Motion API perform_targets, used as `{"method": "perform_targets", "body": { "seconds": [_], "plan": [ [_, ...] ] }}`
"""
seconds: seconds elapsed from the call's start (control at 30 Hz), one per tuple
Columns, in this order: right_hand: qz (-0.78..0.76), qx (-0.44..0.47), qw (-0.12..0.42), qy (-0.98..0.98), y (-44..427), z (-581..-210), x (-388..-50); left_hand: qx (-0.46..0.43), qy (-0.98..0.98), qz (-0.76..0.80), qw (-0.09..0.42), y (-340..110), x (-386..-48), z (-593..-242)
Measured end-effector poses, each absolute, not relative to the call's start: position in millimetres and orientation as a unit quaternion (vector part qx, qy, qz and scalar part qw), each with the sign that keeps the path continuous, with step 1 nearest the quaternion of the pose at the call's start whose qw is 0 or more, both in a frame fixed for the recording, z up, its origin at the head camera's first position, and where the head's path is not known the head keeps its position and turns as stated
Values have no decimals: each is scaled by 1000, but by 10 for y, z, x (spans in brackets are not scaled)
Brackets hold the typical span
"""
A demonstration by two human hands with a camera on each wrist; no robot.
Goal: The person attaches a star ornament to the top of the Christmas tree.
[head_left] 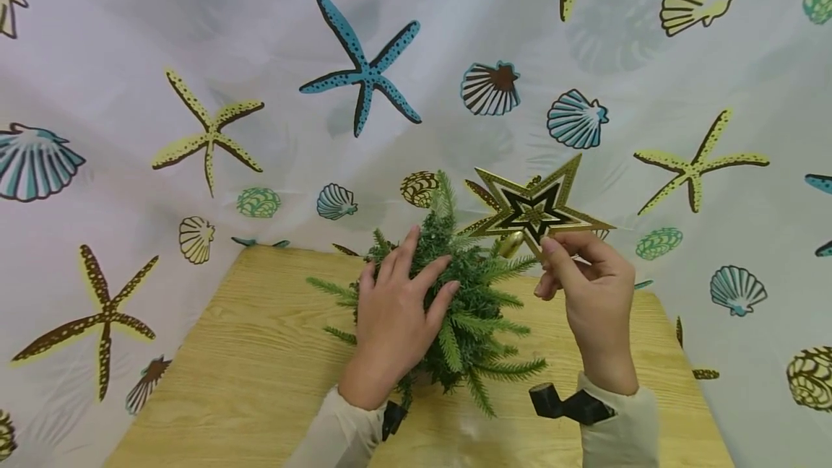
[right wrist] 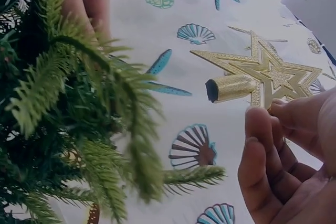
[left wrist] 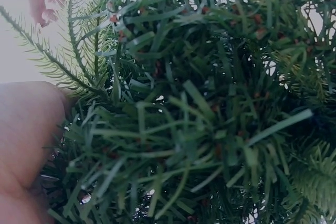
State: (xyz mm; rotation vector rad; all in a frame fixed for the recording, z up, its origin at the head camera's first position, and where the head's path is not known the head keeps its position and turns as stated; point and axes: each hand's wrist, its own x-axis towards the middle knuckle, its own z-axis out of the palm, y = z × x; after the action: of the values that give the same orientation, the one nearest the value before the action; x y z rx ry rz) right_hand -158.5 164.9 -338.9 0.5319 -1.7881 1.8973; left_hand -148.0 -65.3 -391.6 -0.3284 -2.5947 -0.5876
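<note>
A small artificial Christmas tree (head_left: 481, 309) stands on the wooden table, its green branches spread to all sides. My left hand (head_left: 398, 313) rests on its left side, fingers spread over the needles. Dense green foliage (left wrist: 189, 119) fills most of the left wrist view, with part of that hand at the left edge. To the right of the treetop, my right hand (head_left: 598, 295) pinches a gold star tree topper (head_left: 534, 209) by a lower point, between thumb and fingers. In the right wrist view the star's hollow gold socket (right wrist: 231, 87) points left, toward the tree, apart from it.
The light wooden tabletop (head_left: 253, 352) extends on both sides of the tree. Behind and beside it hangs a white cloth (head_left: 273, 20) printed with starfish and shells. A black strap (head_left: 581, 404) with a small device is on my right wrist.
</note>
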Motion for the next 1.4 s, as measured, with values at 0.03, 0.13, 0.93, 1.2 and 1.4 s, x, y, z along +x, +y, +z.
{"method": "perform_targets", "body": {
  "seconds": [0.03,0.13,0.93,1.2,1.4],
  "plan": [
    [692,195,233,-655,1625,-3391,-1596,-119,-942,-213,228,-652,-1481,-3916],
    [690,195,215,-663,1566,-3403,-1622,-120,-943,-211,226,-647,-1479,-3918],
    [651,175,141,-725,1336,-3528,-1792,-122,-943,-204,234,-653,-1476,-3928],
    [637,183,139,-736,1321,-3527,-1803,-123,-941,-205,238,-660,-1473,-3923],
    [616,184,143,-753,1312,-3513,-1810,-122,-941,-206,241,-660,-1474,-3915]
  ]
}}
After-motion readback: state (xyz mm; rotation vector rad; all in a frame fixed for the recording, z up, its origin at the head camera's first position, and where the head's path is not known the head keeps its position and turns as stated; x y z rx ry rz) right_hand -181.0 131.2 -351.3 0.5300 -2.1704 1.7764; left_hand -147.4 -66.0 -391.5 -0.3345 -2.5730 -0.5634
